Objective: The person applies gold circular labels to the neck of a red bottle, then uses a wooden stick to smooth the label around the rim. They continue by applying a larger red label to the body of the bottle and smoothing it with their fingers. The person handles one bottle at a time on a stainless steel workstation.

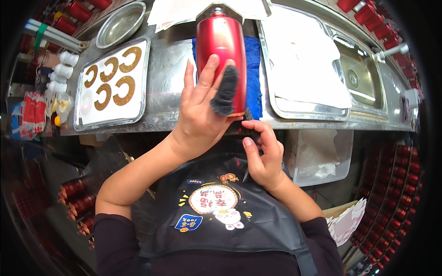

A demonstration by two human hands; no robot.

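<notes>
A glossy red metallic bottle [221, 41] lies on a blue cloth [253, 69], its neck pointing away from me and its gold-edged base toward me. My left hand [200, 108] presses on it from above, fingers stretched along its side, holding it. A black fabric sleeve [225, 92] covers one of those fingers. Close to the base, my right hand [264, 154] is closed, thumb and index finger near each other. A slim dark tool [249, 132] seems to sit between them; a thin pointed end shows below the thumb. Its exact kind is unclear.
On the left, a tray [146, 78] holds several brown-gold C-shaped pieces [124, 90]. Behind it stands a metal bowl [120, 25]. Papers cover a tray [322, 113] on the right, beside a sink [354, 60]. Under the counter is a translucent bin [338, 168]. Red bottles surround the workplace.
</notes>
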